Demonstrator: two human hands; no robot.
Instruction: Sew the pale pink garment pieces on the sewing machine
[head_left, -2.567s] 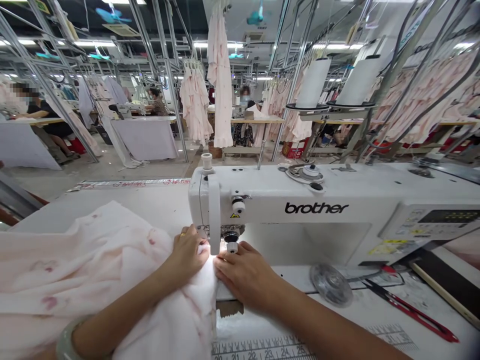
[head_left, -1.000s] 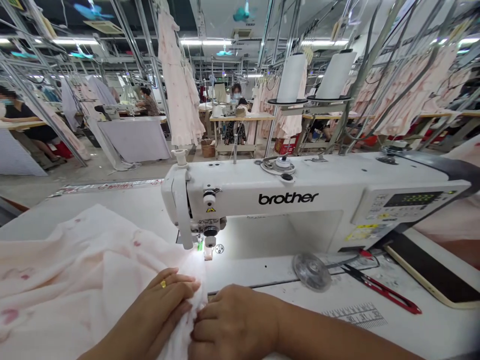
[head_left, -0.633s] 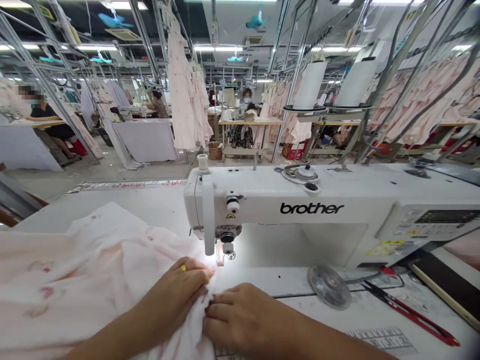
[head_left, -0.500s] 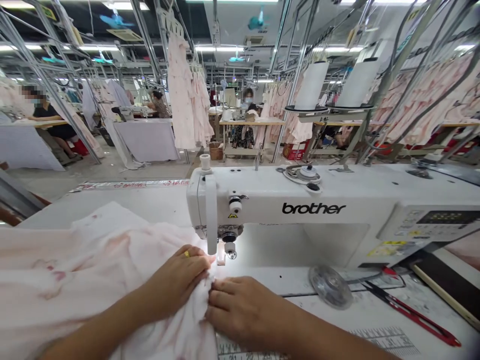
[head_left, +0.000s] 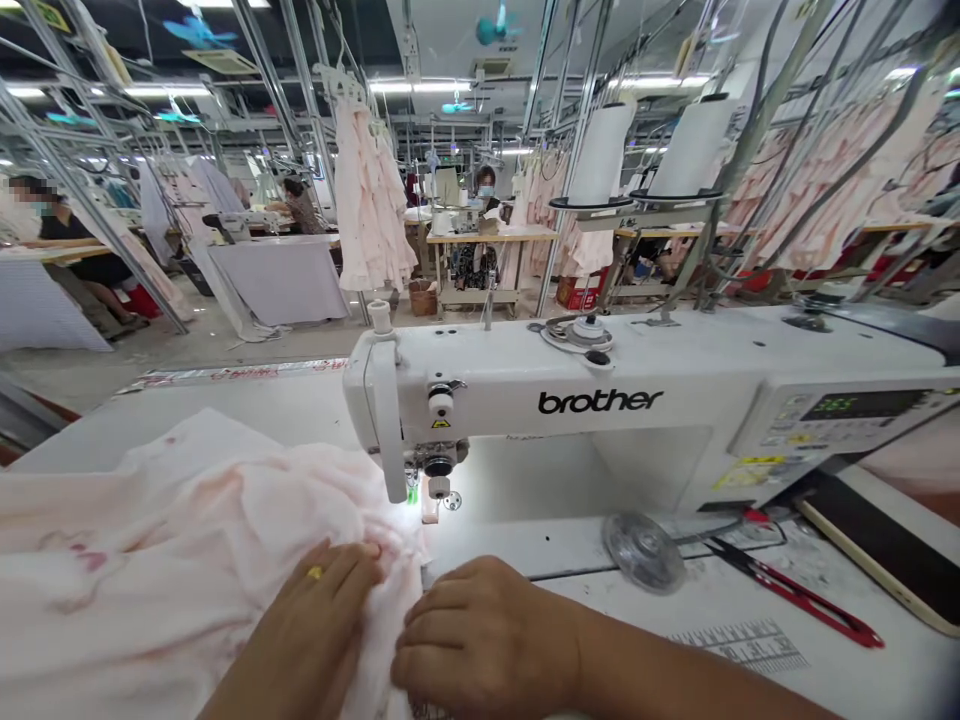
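A pale pink fabric [head_left: 187, 520] with a faint floral print lies bunched over the left of the sewing table, its right edge reaching the lit needle area of a white Brother sewing machine [head_left: 600, 400]. My left hand [head_left: 330, 600], with a yellow ring, is bent over the fabric, holding a fold just in front of the machine head. Close on its right, my right hand [head_left: 480, 630] is closed on the fabric's edge; its fingertips are hidden beneath. The presser foot area [head_left: 431, 495] is partly hidden by the machine's head cover.
To the right lie a clear plastic disc [head_left: 643, 552], red-handled thread snips [head_left: 802, 595] and a dark phone-like slab [head_left: 885, 545]. Ruler markings [head_left: 742, 645] show on the tabletop. Thread cones [head_left: 600, 155] stand behind the machine. Hanging pink garments [head_left: 367, 200] and co-workers are beyond.
Both hands have moved toward me, away from the needle, with the fabric's edge. My view has shifted slightly, so the machine sits further left. Digits on its panel now read clearly.
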